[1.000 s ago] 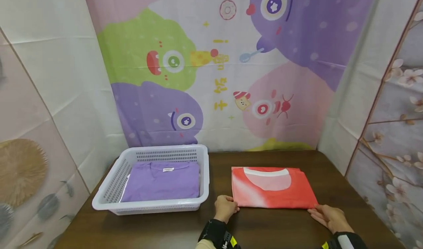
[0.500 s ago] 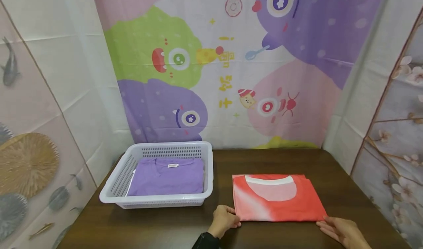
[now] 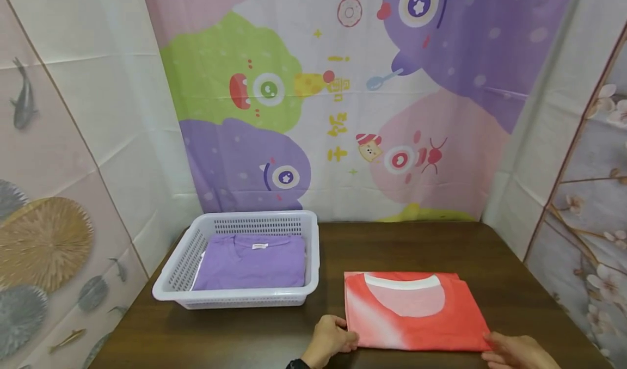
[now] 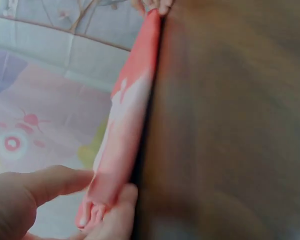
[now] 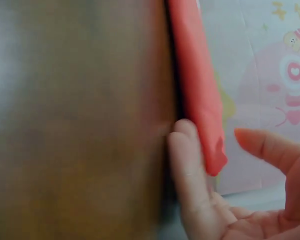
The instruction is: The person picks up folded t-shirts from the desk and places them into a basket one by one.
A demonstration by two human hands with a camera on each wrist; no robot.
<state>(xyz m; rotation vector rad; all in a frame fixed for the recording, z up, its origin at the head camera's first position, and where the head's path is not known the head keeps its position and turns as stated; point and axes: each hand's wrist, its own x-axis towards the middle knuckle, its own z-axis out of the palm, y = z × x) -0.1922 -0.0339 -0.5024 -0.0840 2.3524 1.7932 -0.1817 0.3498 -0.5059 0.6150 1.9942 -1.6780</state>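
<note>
A folded red T-shirt with a pink and white neckline area lies on the dark wooden table, right of centre. My left hand pinches its near left corner; in the left wrist view the thumb lies above the fabric and fingers below. At the near right corner is my right hand, with the fingers low along the cloth. Its thumb is over the upper side, with a narrow gap beside the tip in the right wrist view. The T-shirt's underside is hidden.
To the left stands a white plastic basket with perforated walls. A folded purple T-shirt lies inside, with a white edge showing beneath it. A cartoon-printed curtain hangs behind the table, with patterned curtains on both sides.
The red T-shirt has slid toward the near table edge, with both hands moving along at its corners. The head view has shifted slightly; the basket has stayed in place.
</note>
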